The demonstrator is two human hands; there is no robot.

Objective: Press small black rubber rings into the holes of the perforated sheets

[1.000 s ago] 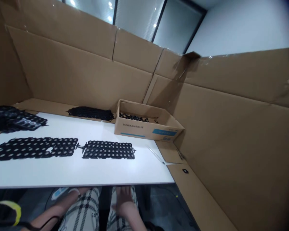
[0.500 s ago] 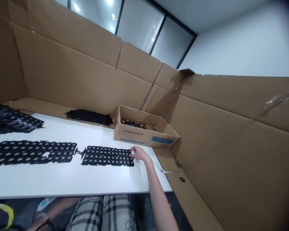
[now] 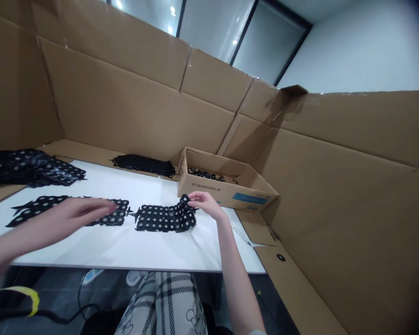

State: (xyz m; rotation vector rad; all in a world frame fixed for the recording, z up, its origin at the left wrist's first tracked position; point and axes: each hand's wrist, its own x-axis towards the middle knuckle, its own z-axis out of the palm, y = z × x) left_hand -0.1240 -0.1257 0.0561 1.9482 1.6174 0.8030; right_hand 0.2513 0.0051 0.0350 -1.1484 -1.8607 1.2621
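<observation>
My right hand [image 3: 206,204] pinches the upper right corner of a black sheet with rows of pale round dots [image 3: 160,218]. That corner is raised off the white table and bends the right end upward, while the left part lies flat. My left hand [image 3: 87,209], a little blurred, is over a second black dotted sheet [image 3: 118,216] with its fingers stretched out and nothing visible in them. It hides the middle of that sheet; whether it touches cannot be made out. Pointed black tabs [image 3: 134,214] lie between the two sheets.
A cardboard box [image 3: 223,190] with small black pieces stands at the back right. Left of it lies a bundle of black strips [image 3: 143,165]. A heap of dotted black sheets [image 3: 31,167] is at the far left. Cardboard walls [image 3: 136,102] surround the white table [image 3: 153,253].
My right hand has lifted the right sheet's corner, which lay flat before. My left hand has come in from the left over the other sheet. The view has shifted slightly.
</observation>
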